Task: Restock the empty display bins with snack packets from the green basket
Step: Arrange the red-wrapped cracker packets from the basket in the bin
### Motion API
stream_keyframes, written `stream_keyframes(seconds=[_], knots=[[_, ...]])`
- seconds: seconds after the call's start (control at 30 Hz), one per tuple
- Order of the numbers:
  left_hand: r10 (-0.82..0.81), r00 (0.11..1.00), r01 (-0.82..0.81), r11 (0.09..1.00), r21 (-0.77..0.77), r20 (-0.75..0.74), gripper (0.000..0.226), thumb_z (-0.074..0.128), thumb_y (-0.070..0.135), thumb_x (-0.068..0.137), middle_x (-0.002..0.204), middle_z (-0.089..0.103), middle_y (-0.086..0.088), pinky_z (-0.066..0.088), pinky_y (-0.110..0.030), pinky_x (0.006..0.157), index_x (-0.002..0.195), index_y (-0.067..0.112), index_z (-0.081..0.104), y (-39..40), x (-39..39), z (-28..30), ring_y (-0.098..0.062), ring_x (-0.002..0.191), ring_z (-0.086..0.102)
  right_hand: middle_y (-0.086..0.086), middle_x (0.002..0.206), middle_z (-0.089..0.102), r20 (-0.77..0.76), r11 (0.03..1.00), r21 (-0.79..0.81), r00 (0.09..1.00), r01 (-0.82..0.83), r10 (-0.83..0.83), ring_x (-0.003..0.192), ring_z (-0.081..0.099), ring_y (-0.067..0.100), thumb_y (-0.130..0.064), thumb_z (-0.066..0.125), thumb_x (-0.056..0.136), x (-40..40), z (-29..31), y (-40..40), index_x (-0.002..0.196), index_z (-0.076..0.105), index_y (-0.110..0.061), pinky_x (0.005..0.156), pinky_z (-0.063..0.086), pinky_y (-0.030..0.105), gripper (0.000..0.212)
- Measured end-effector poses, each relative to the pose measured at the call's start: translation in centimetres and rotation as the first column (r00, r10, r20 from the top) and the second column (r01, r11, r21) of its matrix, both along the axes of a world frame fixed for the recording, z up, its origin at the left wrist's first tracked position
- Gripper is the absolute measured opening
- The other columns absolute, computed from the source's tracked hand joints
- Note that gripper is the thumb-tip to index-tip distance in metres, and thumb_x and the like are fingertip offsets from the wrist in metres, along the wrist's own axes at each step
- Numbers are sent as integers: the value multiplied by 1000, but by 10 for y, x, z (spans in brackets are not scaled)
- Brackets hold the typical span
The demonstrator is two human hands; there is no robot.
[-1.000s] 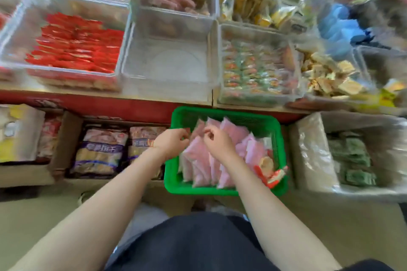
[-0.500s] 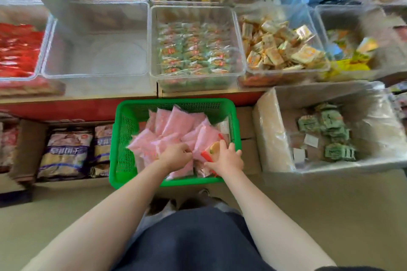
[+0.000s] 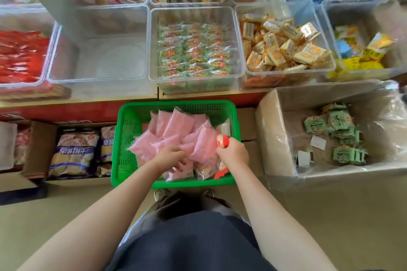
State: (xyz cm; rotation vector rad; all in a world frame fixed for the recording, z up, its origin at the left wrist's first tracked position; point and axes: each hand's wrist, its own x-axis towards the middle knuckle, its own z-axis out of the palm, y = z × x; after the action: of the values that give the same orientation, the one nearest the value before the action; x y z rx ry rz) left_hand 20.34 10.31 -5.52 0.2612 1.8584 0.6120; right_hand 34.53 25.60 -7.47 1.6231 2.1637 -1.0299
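A green basket (image 3: pixel 123 138) is seen on the floor below the shelf, filled with pink snack packets (image 3: pixel 176 130). The left hand (image 3: pixel 170 157) is buried among these packets near the basket's front, its fingers curled around a bunch of them. A red-and-white packet (image 3: pixel 222 139) is gripped by the right hand (image 3: pixel 234 153) at the basket's right side, its top showing above the fist. Directly above the basket's left half, on the shelf, an empty clear bin (image 3: pixel 99 59) is set between a bin of red packets (image 3: pixel 19 57) and a bin of green-wrapped snacks (image 3: pixel 193 55). A bin of yellow-wrapped cakes (image 3: pixel 284 48) is placed further right. A plastic-lined cardboard box (image 3: pixel 275 121) holding green packets is found just right of the basket.
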Motion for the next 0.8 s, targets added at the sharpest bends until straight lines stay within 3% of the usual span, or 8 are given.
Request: stream_keyframes(seconds=[0.17, 0.27, 0.37, 0.5, 0.57, 0.63, 0.7, 0.8], knots=[[318, 926, -334, 941, 52, 203, 33, 51, 27, 97, 84, 67, -4, 38, -20, 48, 121, 6, 62, 7, -10, 13, -13, 58, 60, -1, 76, 62, -307, 975, -175, 933, 138, -188, 77, 59, 22, -26, 63, 86, -11, 37, 23, 76, 62, -20, 63, 41, 28, 11], [339, 884, -399, 906, 143, 321, 39, 51, 44, 97, 100, 69, -5, 51, -28, 66, 124, 16, 59, 7, -23, 27, -17, 81, 67, 4, 80, 70, -451, 862, -488, 805, 138, -385, 82, 67, 27, -25, 65, 81, -37, 52, 17, 83, 68, -18, 74, 54, 38, 8], [298, 867, -421, 867, 268, 400, 48, 59, 54, 87, 107, 70, -4, 52, -37, 87, 119, 18, 63, -1, -48, 39, -20, 100, 67, 12, 91, 73, -494, 789, -615, 783, -7, -379, 89, 68, 33, -29, 69, 74, -71, 60, -4, 97, 70, -16, 93, 51, 54, 26], [388, 803, -562, 746, 357, 452, 35, 70, 37, 77, 93, 72, -4, 51, -28, 76, 103, 15, 65, -31, -100, 46, -19, 86, 64, 17, 106, 71, -524, 707, -705, 713, -58, -465, 94, 68, 30, -27, 66, 94, -122, 64, -51, 117, 64, -3, 95, 52, 47, 33], [464, 719, -678, 634, 373, 518, 17, 64, 27, 87, 82, 72, -3, 50, -24, 65, 97, 13, 66, -58, -138, 48, -17, 73, 64, 15, 106, 70, -544, 709, -705, 655, -16, -525, 91, 68, 25, -27, 61, 97, -149, 65, -74, 115, 65, -5, 87, 55, 41, 29], [510, 682, -723, 580, 377, 524, 10, 59, 21, 94, 78, 72, 0, 47, -24, 62, 95, 14, 65, -94, -182, 49, -14, 69, 63, 14, 114, 66, -570, 741, -671, 626, 19, -532, 90, 68, 23, -9, 58, 96, -180, 66, -99, 115, 64, -11, 75, 57, 35, 20], [537, 683, -726, 575, 377, 495, 5, 58, 16, 95, 76, 72, 1, 52, -22, 60, 96, 13, 63, -133, -229, 52, -11, 65, 66, 14, 125, 57, -572, 720, -693, 594, 18, -565, 100, 65, 25, 7, 58, 90, -217, 67, -127, 124, 59, -17, 76, 57, 35, 42], [528, 689, -721, 567, 398, 497, 16, 58, 3, 92, 85, 73, -5, 59, -27, 65, 106, 11, 61, -191, -299, 56, -15, 72, 69, 20, 123, 61, -592, 682, -730, 535, -41, -603, 110, 63, 31, 14, 61, 82, -281, 72, -175, 132, 52, -25, 96, 51, 48, 65]])
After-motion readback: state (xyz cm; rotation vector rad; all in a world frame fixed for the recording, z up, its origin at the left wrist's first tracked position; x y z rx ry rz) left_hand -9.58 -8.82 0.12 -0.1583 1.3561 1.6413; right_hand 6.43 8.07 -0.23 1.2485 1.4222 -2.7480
